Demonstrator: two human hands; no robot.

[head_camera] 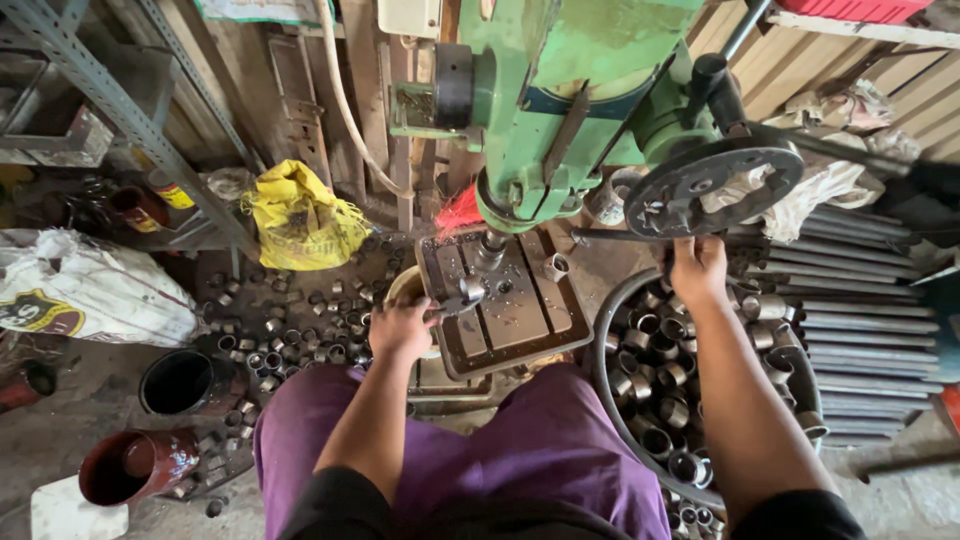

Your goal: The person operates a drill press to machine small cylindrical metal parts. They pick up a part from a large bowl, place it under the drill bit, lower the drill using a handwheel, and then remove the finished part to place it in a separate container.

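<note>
Your left hand (400, 328) pinches the small grey metal ring (470, 291) under the green drill press spindle (490, 248); keep it flat on the slotted steel table (520, 310). Right hand (697, 268), at 3 o'clock, wraps the dark feed lever (620, 238), so pull gently.

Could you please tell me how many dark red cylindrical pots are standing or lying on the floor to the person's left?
1: a dark red pot lies tilted at lower left, beside a black ring-shaped container. Others may be hidden.

Soft, even daylight fills the scene, brightest at two o'clock on the slatted wall (900, 80). Deep shadow sits at ten o'clock behind the metal rack (120, 110). Edges bend with wide-angle distortion. The centre stays sharp; the purple trousers (520, 450) at six o'clock look slightly soft.
</note>
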